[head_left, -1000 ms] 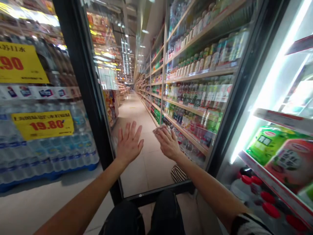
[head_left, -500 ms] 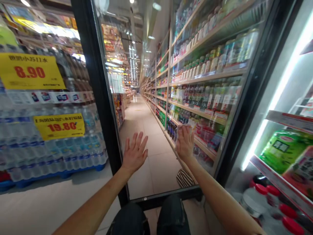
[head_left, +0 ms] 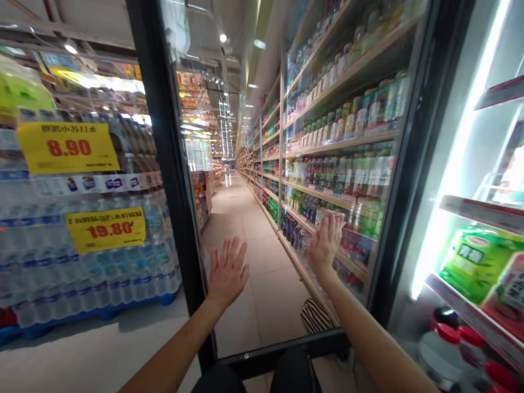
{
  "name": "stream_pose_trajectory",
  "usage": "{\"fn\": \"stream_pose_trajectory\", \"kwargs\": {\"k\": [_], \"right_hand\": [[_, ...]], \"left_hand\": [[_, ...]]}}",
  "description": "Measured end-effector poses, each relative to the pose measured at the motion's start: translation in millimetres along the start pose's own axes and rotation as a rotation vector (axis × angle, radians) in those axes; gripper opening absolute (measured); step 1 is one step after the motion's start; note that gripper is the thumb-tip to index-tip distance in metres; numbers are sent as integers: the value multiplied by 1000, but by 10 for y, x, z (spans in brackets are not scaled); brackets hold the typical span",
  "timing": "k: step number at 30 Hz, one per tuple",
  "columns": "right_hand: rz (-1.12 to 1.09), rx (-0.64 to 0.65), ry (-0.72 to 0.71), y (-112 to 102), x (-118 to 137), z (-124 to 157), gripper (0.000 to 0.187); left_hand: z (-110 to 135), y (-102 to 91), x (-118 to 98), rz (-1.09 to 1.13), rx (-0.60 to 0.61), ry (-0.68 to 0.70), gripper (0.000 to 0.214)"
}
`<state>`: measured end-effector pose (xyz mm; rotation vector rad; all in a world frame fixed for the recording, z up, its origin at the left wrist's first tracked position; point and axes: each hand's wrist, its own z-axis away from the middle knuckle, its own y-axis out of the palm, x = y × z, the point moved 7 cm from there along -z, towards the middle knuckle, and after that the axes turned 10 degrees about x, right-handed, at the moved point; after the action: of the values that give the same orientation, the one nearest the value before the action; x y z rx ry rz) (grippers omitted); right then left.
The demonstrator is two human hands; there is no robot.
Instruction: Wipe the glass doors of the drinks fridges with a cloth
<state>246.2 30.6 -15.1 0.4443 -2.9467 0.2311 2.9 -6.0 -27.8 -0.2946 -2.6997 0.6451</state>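
Observation:
A tall glass door [head_left: 266, 295] in a black frame stands in front of me. My left hand [head_left: 228, 271] lies flat on the glass, fingers spread, with nothing in it. Farther right, my right hand [head_left: 325, 245] presses a pale, thin cloth or tissue [head_left: 336, 219] to the pane. Most of that cloth is hidden behind the fingers, so its exact kind cannot be made out. My knees [head_left: 297, 371] show at the door's bottom edge.
Stacked bottled water [head_left: 94, 278] with yellow price signs [head_left: 105, 229] stands at left. At right is a lit cooler shelf [head_left: 462, 295] with a green packet [head_left: 470, 262] and red-capped jars [head_left: 446, 341]. Bottle shelves [head_left: 327, 191] and a black-and-white striped thing [head_left: 315, 316] show in the glass.
My right hand has slid to the right across the glass with the pale cloth. My left hand stays flat on the pane. The view has tilted slightly upward.

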Motion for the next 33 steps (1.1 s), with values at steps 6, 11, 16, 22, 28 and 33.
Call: {"fn": "stream_pose_trajectory", "kwargs": {"k": [6, 11, 16, 22, 28, 33], "right_hand": [[-33, 139, -241, 82, -7, 20, 64], [-31, -148, 190, -102, -619, -77, 58], [-8, 186, -310, 89, -76, 45, 66], [19, -111, 134, -144, -777, -280, 61], [28, 138, -230, 20, -504, -273, 64], [-21, -119, 101, -117, -666, -469, 60]], "left_hand": [[10, 16, 9, -10, 9, -8, 56], [19, 38, 15, 23, 12, -24, 62], [7, 14, 3, 14, 5, -20, 63], [2, -81, -25, 23, 7, 9, 60], [-239, -311, -108, 33, -57, 63, 48], [-721, -387, -180, 23, -76, 84, 48]]}}
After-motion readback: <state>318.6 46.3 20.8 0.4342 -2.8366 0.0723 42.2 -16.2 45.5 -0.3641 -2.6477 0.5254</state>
